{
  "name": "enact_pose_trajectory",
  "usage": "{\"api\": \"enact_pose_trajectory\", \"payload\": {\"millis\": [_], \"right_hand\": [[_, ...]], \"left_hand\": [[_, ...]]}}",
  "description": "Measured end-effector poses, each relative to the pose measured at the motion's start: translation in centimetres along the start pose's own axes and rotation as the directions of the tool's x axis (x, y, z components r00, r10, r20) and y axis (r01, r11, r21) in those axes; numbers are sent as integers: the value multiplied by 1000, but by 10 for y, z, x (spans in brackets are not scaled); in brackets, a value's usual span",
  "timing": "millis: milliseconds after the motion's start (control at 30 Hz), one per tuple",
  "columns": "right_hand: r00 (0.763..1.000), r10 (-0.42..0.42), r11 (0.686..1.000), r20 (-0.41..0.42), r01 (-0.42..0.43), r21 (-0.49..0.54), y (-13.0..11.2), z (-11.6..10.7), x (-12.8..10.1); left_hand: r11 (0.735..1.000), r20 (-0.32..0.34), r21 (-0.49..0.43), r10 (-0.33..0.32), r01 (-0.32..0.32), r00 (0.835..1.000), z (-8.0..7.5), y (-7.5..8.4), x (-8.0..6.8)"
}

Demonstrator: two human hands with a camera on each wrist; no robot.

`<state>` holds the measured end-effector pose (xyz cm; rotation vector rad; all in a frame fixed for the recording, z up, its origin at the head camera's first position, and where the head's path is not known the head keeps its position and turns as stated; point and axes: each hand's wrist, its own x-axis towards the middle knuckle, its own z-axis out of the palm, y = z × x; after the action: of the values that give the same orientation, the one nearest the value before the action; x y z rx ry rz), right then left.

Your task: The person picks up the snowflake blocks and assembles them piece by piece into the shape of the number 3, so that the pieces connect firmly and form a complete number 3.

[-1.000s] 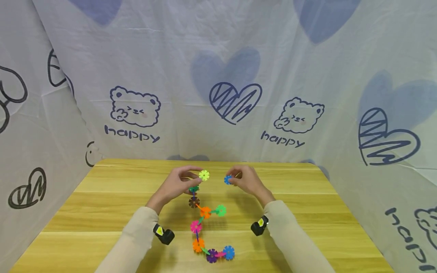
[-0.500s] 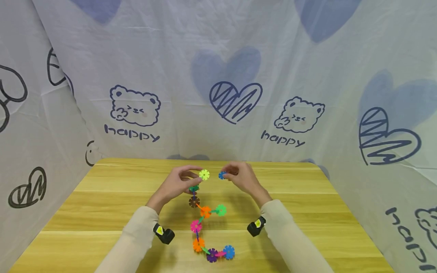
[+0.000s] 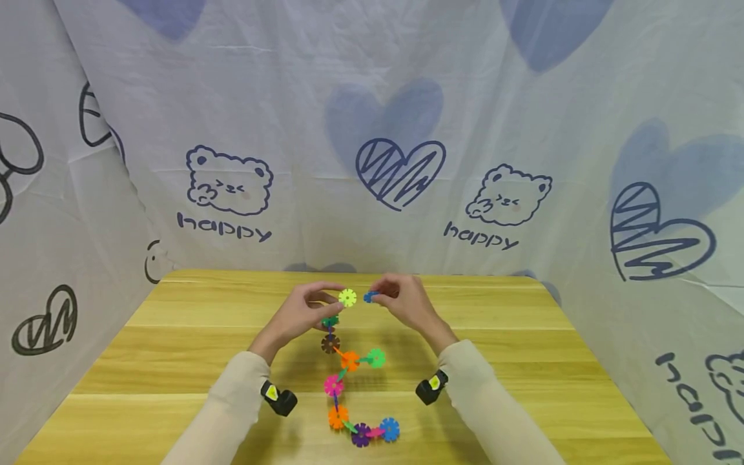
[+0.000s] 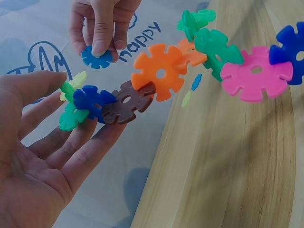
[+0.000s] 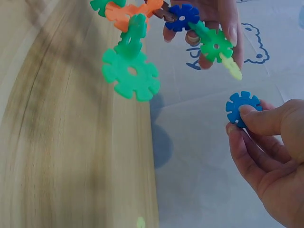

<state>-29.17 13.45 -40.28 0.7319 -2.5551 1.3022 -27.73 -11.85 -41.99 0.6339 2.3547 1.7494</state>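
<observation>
My left hand [image 3: 302,310] pinches the far end of a chain of interlocking plastic snowflake discs, near its yellow disc [image 3: 347,298]. In the left wrist view, the thumb meets a light green disc at that end, with other fingers behind and under the chain. From there the chain runs toward me through a brown disc [image 3: 330,344], an orange disc [image 3: 350,361], a pink disc [image 3: 334,386] and a purple disc [image 3: 361,435]. Between thumb and fingers, my right hand [image 3: 409,302] pinches a loose blue disc [image 5: 243,109], apart from and just right of the yellow disc.
Wood-grain table [image 3: 511,387] lies beneath both hands. Behind and at the sides hangs a white printed cloth [image 3: 314,213]. A side branch of the chain ends in a light green disc [image 3: 376,358]; its near end is a blue disc [image 3: 389,429].
My right hand has moved left with the blue disc, closing the gap to the yellow disc. The blue disc has turned more edge-on in the head view. My left hand stays put.
</observation>
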Motion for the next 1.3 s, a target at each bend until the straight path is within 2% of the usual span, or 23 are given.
{"api": "enact_pose_trajectory", "payload": {"millis": [300, 633, 967, 1300], "right_hand": [[1000, -27, 1000, 4, 27, 6, -3, 3, 2], [999, -43, 999, 6, 43, 29, -4, 6, 1], [998, -59, 998, -9, 59, 38, -5, 9, 1], [998, -54, 997, -24, 55, 54, -6, 10, 0]], "left_hand": [[1000, -2, -4, -1, 1, 1000, 0, 2, -1], [999, 13, -52, -8, 9, 1000, 1, 1, -1], [1000, 4, -11, 24, -24, 1000, 2, 0, 0], [999, 8, -38, 23, -23, 1000, 2, -1, 1]]}}
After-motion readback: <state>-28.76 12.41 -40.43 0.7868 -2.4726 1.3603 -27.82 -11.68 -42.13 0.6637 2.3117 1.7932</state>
